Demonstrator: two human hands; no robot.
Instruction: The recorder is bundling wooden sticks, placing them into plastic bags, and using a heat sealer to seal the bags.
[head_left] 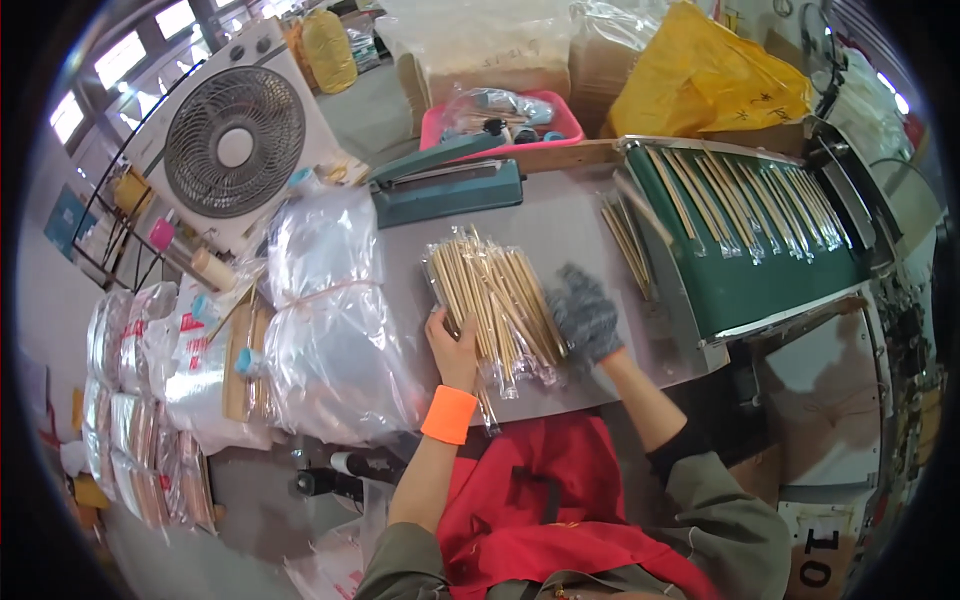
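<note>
Golden sticks [497, 300]: 1 wrapped pile, centre of the frame
Left hand [455, 348]: touching their left edge, grip I cannot tell
Right hand [588, 315]: grey-gloved, at their right edge, grip also unclear

1. a loose heap of thin, straight tan sticks [497, 305] in clear, shiny wrappers.
2. they lie flat on the grey table [572, 212], some crossing aslant.
3. one reaches its near edge.

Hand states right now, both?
Left hand: at left side of stick pile; grip unclear.
Right hand: gloved, at the pile's right side; grip unclear.
</note>
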